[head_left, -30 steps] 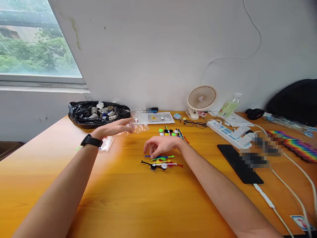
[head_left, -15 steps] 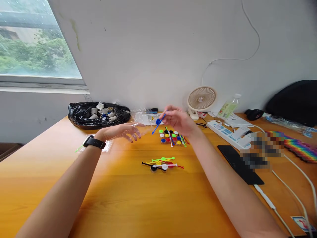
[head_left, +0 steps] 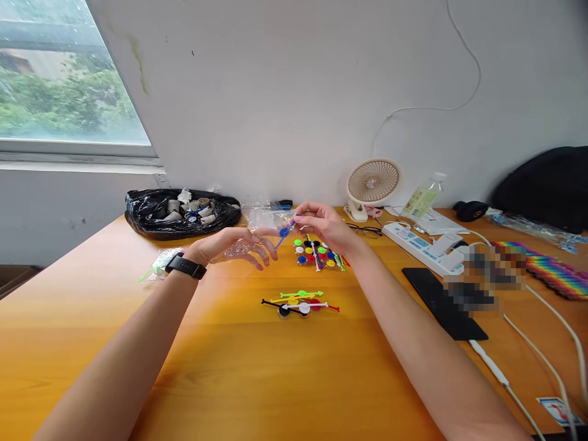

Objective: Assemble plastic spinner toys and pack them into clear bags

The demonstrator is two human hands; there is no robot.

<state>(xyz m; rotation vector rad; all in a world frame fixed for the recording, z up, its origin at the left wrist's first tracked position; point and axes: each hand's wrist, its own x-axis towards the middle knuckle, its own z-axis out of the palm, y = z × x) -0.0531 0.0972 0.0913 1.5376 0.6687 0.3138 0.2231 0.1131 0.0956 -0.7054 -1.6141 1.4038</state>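
Note:
My right hand [head_left: 324,228] pinches a blue arrow spinner [head_left: 284,233] by one end of its arrow. Its other end points down and left, close to the fingers of my left hand [head_left: 245,244]. A thin clear plastic bag [head_left: 236,250] hangs at my left hand, held with the fingers partly spread; its mouth is hard to make out. Nearer me lies a row of arrow spinners: a green one [head_left: 301,294], a white one [head_left: 304,307] and a black one [head_left: 283,310], with yellow and red ones among them. Behind it sits a pile of coloured spinners [head_left: 316,254].
On the left are a filled clear bag [head_left: 162,264] and a black plastic bag [head_left: 138,214] with cardboard rolls. A small fan [head_left: 373,184], glasses [head_left: 367,231], a bottle [head_left: 422,199], a power strip [head_left: 420,248] and a black phone-like slab [head_left: 441,303] stand or lie to the right.
My right hand has brought the blue spinner a little left and down, to the left hand's fingers. My left hand has shifted right with the clear bag.

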